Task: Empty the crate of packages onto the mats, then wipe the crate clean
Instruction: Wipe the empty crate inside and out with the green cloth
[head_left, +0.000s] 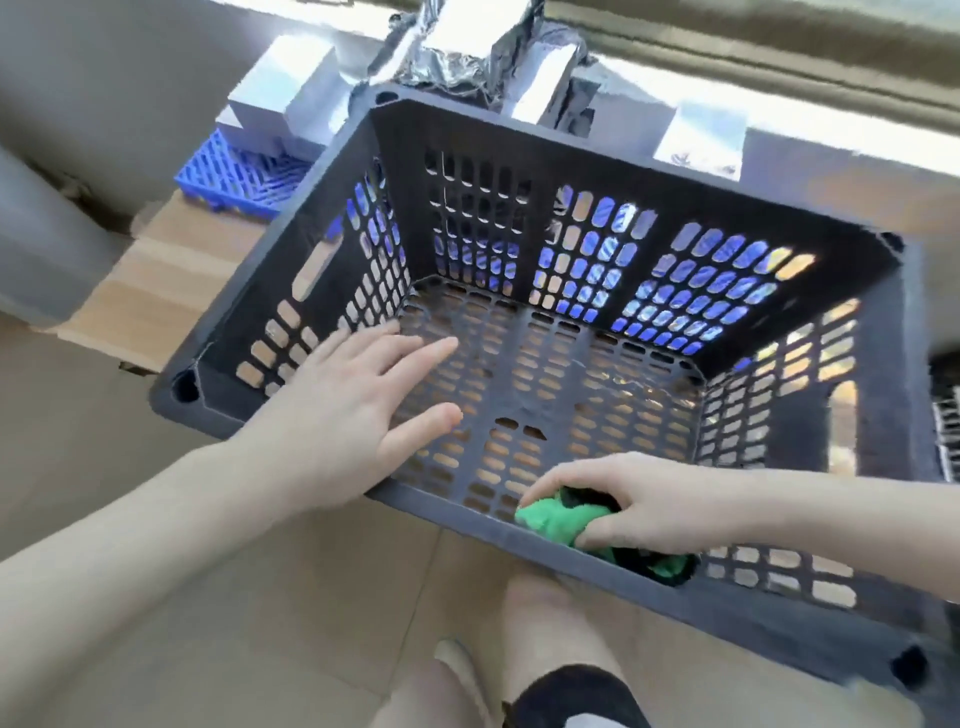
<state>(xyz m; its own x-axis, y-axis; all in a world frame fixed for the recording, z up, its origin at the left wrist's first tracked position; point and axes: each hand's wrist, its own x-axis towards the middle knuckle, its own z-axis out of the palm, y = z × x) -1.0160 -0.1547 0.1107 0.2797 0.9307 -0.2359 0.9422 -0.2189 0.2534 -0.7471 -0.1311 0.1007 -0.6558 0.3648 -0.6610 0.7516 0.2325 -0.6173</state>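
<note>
The right hand (639, 499) has its fingers curled round a bunched green cloth (563, 522) and holds it low against the inner side of the near wall of the crate (519, 130). The left hand (343, 410) reaches over the rim by the near left corner with its fingers spread and straight. I cannot tell whether it presses on the bottom or only hovers above it.

The perforated bottom of the crate lies ahead of the cloth, away from the person and toward the far wall. The long axis of the crate runs about left to right, a little turned. In my judgement the wiping will go from the near wall outward. The right hand is the nearer one to the right half, and the left one is placed to steady the crate.

There is one crate, with no package inside, and one cloth. Beyond the far rim stand silver packages (283, 98). I count at least four, but glare and blur hide the rest. One blue mat (234, 182) shows clearly at the far left, and more blue shows through the holes.
</note>
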